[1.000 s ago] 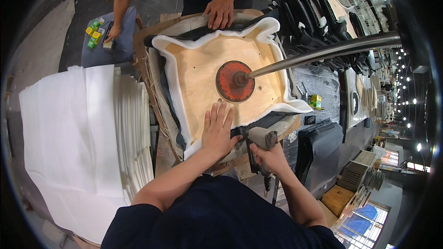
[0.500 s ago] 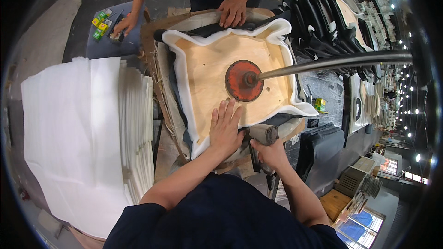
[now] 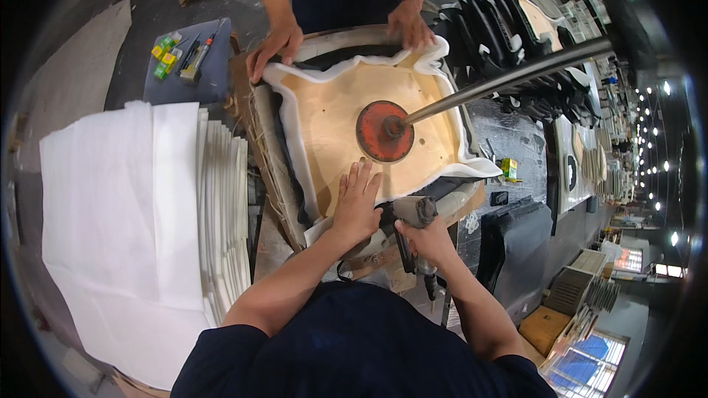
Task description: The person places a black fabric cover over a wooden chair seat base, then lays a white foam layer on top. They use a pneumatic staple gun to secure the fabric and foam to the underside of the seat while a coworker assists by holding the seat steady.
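Observation:
My left hand (image 3: 358, 205) lies flat with fingers stretched over the near edge of a plywood panel (image 3: 335, 129). White padding (image 3: 295, 144) curls up around the panel's rim, and dark cover material (image 3: 451, 186) shows beneath it. In my right hand (image 3: 429, 241) is a pneumatic staple gun (image 3: 415, 210), gripped by its handle, its nose close to my left thumb at the near edge. A red round pressing disc (image 3: 375, 144) on a metal rod (image 3: 509, 77) bears on the panel's middle. Across from me, a co-worker's hands (image 3: 277, 46) are at the two far corners.
A tall stack of white sheets (image 3: 122, 214) stands at the left. Beyond it, a grey-blue surface (image 3: 214, 81) holds another staple gun (image 3: 196, 61) and small yellow-green boxes (image 3: 166, 65). Black covered pieces (image 3: 490, 37) stand at far right, with a dark stack (image 3: 516, 239) nearer.
The co-worker has let go of the other staple gun and moved that hand to the far left corner. Their other hand has shifted to the far right corner. My hands keep nearly the same hold.

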Motion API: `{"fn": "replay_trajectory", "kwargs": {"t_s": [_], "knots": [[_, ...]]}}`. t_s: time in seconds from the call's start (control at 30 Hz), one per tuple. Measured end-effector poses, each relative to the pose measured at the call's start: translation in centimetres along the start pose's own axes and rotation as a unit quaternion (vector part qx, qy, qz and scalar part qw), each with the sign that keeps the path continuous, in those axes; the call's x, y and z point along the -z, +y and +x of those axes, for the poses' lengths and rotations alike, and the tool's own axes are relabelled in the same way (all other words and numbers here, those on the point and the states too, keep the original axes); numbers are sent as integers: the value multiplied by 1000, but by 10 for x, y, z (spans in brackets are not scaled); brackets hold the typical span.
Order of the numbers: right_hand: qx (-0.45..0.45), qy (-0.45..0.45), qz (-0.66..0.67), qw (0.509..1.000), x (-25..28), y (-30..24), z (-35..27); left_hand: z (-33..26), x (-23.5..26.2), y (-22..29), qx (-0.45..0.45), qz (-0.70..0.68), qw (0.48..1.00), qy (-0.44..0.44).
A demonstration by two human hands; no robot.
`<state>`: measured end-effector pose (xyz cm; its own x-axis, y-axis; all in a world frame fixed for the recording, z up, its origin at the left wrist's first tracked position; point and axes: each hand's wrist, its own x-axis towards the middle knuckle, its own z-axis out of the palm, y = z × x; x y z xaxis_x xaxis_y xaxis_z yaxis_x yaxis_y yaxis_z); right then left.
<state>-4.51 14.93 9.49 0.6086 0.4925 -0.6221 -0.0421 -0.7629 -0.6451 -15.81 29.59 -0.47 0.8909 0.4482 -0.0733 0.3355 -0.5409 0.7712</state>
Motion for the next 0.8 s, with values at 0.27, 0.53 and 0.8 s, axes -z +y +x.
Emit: {"fn": "replay_trajectory", "kwargs": {"t_s": [0.27, 0.53, 0.8], "knots": [[94, 123, 41, 987, -25, 72, -56, -54, 93, -44, 59, 10, 990, 128], [185, 196, -71, 960, -33, 72, -64, -82, 68, -74, 52, 8, 981, 185], [194, 219, -102, 951, -18, 85, -63, -97, 53, -58, 38, 40, 982, 179]]}}
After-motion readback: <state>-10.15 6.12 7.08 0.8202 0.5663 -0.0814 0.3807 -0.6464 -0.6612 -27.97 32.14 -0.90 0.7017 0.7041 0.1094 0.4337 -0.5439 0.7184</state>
